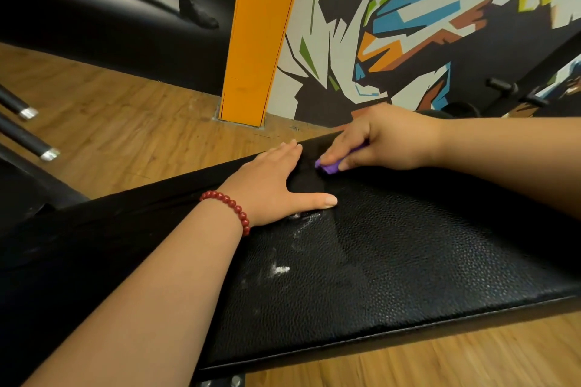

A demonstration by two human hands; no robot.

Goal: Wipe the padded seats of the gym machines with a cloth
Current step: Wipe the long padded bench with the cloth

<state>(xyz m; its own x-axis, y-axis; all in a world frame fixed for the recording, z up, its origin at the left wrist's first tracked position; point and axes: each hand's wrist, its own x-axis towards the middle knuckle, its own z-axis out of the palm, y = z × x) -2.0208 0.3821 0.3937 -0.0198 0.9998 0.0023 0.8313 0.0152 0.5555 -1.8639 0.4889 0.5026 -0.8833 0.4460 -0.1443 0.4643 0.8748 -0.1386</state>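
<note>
Gripping a purple cloth [328, 166], right hand [386, 138] presses seat [393, 248].

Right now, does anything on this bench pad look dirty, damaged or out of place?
Yes. Whitish smears mark the black padded seat, from beside the left hand toward the near edge. Residue or scuffing, I cannot tell. The right hand holds the purple cloth farther along, off them.

- The padded seat [393, 261] is finished in black with a pebbled grain, and whitish smears are seen on it.
- The cloth [328, 166] is coloured purple.
- The bracelet [232, 206] is strung with red beads.
- The floor [125, 110] is patterned in brown wood grain.
- The pillar [261, 34] is painted orange.
- The wall mural [424, 9] is composed of angular shards of white, black, blue, green, orange, brown and yellow.
</note>
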